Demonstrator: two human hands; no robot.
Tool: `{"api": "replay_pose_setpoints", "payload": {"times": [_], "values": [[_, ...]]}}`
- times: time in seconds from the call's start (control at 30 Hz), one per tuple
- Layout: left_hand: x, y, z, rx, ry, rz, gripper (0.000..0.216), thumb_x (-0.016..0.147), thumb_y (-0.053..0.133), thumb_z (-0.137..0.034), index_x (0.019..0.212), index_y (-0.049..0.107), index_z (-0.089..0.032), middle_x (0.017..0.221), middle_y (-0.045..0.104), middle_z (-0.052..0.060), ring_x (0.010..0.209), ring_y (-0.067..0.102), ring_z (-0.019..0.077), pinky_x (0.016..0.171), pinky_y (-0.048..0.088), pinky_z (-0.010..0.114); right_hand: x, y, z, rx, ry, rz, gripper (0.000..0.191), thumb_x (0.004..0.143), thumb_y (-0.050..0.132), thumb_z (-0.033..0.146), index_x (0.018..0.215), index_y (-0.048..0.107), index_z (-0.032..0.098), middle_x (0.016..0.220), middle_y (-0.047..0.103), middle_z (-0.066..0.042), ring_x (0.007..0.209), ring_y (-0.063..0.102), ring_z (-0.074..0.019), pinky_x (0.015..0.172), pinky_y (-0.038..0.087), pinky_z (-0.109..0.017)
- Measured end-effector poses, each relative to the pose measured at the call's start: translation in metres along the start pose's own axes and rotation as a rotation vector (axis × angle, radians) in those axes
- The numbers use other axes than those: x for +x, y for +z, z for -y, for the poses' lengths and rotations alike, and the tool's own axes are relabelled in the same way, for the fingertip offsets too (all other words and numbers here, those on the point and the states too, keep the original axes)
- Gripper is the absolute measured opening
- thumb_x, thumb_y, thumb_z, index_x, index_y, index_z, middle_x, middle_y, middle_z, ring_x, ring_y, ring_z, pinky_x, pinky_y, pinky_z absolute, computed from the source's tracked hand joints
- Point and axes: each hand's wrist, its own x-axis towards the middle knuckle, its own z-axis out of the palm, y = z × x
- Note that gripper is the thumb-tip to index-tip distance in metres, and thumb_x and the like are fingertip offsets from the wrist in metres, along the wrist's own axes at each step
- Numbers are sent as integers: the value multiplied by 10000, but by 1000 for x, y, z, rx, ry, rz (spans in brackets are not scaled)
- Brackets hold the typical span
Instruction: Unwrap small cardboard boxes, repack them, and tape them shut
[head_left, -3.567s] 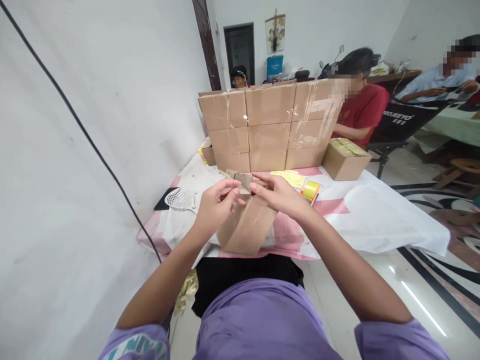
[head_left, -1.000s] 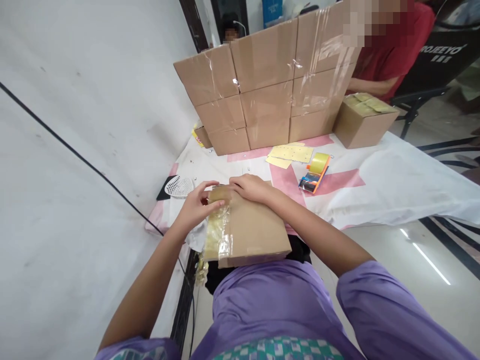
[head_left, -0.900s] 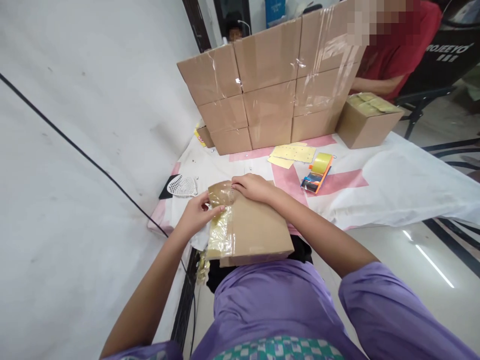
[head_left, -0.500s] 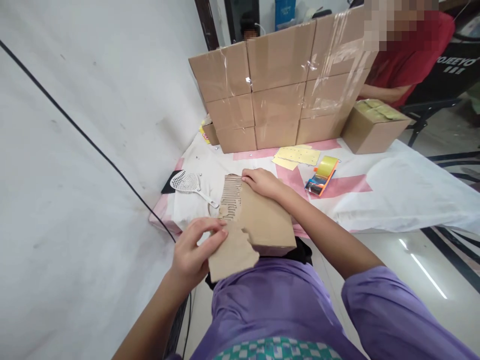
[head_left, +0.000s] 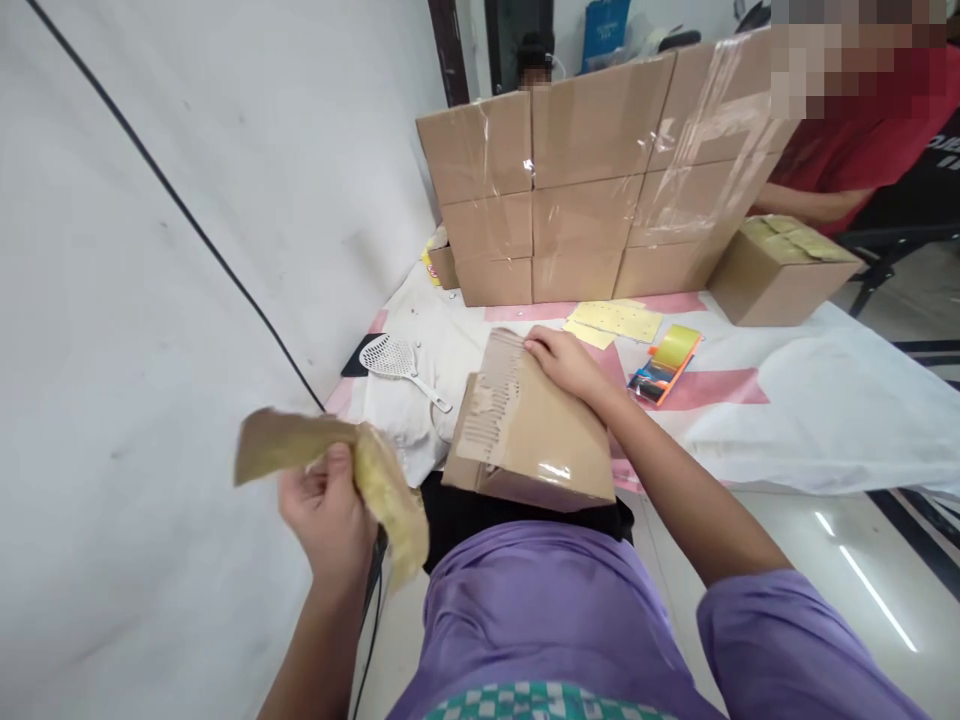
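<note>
A cardboard box (head_left: 555, 430) sits at the table's near edge against my lap, tilted, with a torn patch of bare corrugation (head_left: 491, 405) along its left side. My right hand (head_left: 566, 365) grips the box's far edge, fingers bent over it. Off to the left, away from the box, my left hand (head_left: 330, 505) pinches a torn strip of packing tape (head_left: 390, 490). Brown paper seems to be stuck to the strip, which curls on both sides of the fingers.
Taped cardboard boxes (head_left: 585, 230) form a wall at the back. On the table lie a white fly swatter (head_left: 390, 358), yellow sheets (head_left: 616, 320) and a tape dispenser (head_left: 666, 362). An open box (head_left: 780, 280) of yellowish packs stands right, near a person in red (head_left: 862, 150).
My left hand has pulled the torn strip off the box and moved it left. More bare corrugation shows on the box. My right hand stays on its far edge.
</note>
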Motion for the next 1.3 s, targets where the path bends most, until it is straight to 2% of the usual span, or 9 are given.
{"api": "replay_pose_setpoints", "payload": {"times": [0.17, 0.23, 0.57, 0.8, 0.87, 1.07, 1.13, 1.23, 1.3], "values": [[20, 18, 20, -90, -125, -22, 337, 800, 762, -401, 1006, 580, -206, 766, 649, -33, 558, 581, 88, 527, 476, 198, -4, -28, -39, 49, 167, -691, 210, 973, 451, 340, 872, 576, 205, 850, 638, -63, 804, 551, -182, 754, 405, -295], [27, 24, 29, -109, -162, -23, 352, 782, 768, -419, 963, 570, -190, 796, 667, -12, 583, 611, 106, 531, 491, 214, -4, -30, -55, 36, 214, -839, 232, 987, 408, 366, 888, 547, 209, 867, 613, -77, 806, 528, -178, 752, 396, -305], [38, 51, 44, -166, -147, -64, 300, 750, 786, -391, 859, 632, -158, 863, 704, 29, 824, 681, 157, 800, 539, 294, -58, 10, -79, 99, 308, -721, 208, 952, 465, 398, 920, 528, 203, 880, 615, -54, 787, 580, -187, 741, 482, -335], [33, 52, 45, -184, -183, -76, 279, 732, 812, -372, 783, 654, -148, 773, 684, 5, 736, 635, 127, 706, 484, 234, -116, 35, -32, 136, 398, -821, 161, 877, 554, 362, 936, 524, 214, 991, 578, -81, 899, 573, -215, 798, 503, -363], [29, 50, 41, -155, -196, -14, 279, 742, 807, -380, 804, 673, -144, 766, 694, 12, 735, 639, 138, 722, 492, 246, -115, 34, -1, 288, 344, -694, 153, 887, 553, 370, 898, 538, 219, 907, 586, -52, 858, 584, -203, 813, 503, -355], [9, 50, 28, 2, -206, 528, 338, 822, 710, -477, 745, 692, -148, 724, 698, 26, 713, 633, 178, 675, 482, 265, -79, 34, 82, 922, 212, 498, 270, 815, 715, 411, 881, 627, 164, 839, 671, -25, 785, 640, -182, 734, 520, -307], [9, 50, 25, -18, -178, 570, 319, 863, 663, -479, 808, 695, -166, 778, 701, 23, 766, 633, 177, 708, 476, 262, -74, 41, 92, 1120, 320, 590, 325, 805, 722, 451, 902, 615, 159, 773, 668, -11, 666, 633, -162, 614, 505, -275], [16, 46, 26, -45, -134, 443, 282, 918, 600, -465, 926, 677, -194, 944, 714, 35, 890, 634, 168, 788, 455, 255, -73, 46, 91, 1366, 487, 394, 331, 812, 728, 456, 850, 528, 194, 605, 572, 63, 411, 456, -75, 407, 343, -188], [21, 44, 29, -53, -133, 367, 291, 932, 579, -473, 924, 661, -193, 976, 708, 45, 909, 633, 164, 791, 445, 254, -72, 44, 83, 1514, 527, 419, 318, 877, 667, 442, 798, 467, 208, 516, 444, 113, 329, 251, -36, 360, 205, -170]]}}
